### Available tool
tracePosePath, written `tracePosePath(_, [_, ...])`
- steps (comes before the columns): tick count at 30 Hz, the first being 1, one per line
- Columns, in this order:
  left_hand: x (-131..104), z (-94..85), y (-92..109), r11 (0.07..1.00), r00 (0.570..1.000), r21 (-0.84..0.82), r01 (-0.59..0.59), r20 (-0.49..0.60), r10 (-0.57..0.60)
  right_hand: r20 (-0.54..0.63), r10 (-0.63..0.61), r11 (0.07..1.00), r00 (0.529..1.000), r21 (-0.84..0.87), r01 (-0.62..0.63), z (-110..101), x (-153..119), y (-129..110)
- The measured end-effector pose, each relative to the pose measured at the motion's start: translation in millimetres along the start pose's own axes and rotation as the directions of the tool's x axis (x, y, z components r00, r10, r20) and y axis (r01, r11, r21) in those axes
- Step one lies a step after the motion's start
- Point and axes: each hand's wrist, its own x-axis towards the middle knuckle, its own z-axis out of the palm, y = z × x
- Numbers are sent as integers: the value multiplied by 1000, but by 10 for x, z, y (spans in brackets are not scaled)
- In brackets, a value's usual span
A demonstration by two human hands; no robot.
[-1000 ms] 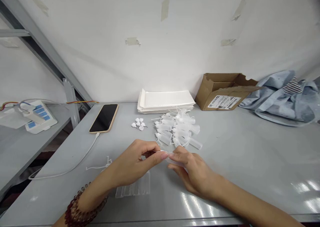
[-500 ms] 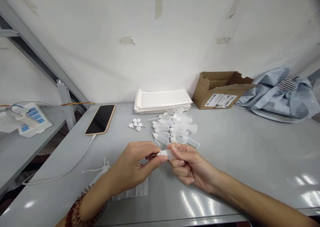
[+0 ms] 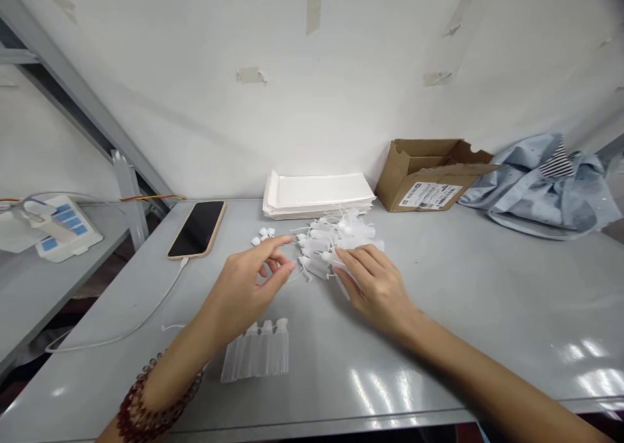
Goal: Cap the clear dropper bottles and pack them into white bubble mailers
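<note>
My left hand (image 3: 256, 271) hovers left of a pile of small translucent plastic bottles (image 3: 316, 245); its thumb and index finger are spread with nothing between them. At the near right of that pile, my right hand (image 3: 377, 284) has its fingers closed on one squeeze bottle (image 3: 331, 258) with a thin needle tip, lying on its side. Its fingers cover most of this bottle. Several white caps (image 3: 263, 235) lie just beyond my left fingers. Nearer to me, partly behind my left forearm, a row of clear bottles (image 3: 258, 352) lies side by side.
Behind the pile sits a stack of white envelopes (image 3: 319, 193), beside an open cardboard box (image 3: 429, 177). Light blue cloth (image 3: 541, 189) is bunched at the right. A phone (image 3: 197, 230) on a charging cable lies left, near a power strip (image 3: 68, 228).
My hands have come apart. The right has carried the needle-tipped bottle forward to the pile, while the left has let go and shifted slightly left and away from me.
</note>
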Motion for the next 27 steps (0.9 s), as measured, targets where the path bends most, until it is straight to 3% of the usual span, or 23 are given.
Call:
tracePosePath(7, [4,-56,29,988,985,-64,141,-93,-147,37,58,998,998,1,-58,47,20,35])
tracePosePath(10, [17,-73,18,977,970,-123,173,-150,-191,-37,51,996,998,82,-47,-43,35,-71])
tracePosePath(12, [30,-85,2,969,960,-170,178,-187,-209,-23,35,978,999,208,-29,-122,44,-221])
tracePosePath(15, [47,-102,-18,959,949,-224,174,-222,-224,238,6,860,971,495,-127,-195,49,-497])
tracePosePath(19, [51,-123,-16,954,942,-243,176,-238,-235,590,7,697,807,576,-427,-147,30,-731])
tracePosePath(22, [42,-129,-1,956,938,-238,170,-257,-231,682,-25,689,731,542,-482,-68,-11,-768])
tracePosePath(27, [34,-120,16,962,937,-229,147,-279,-209,677,-38,734,735,518,-440,-12,-79,-763])
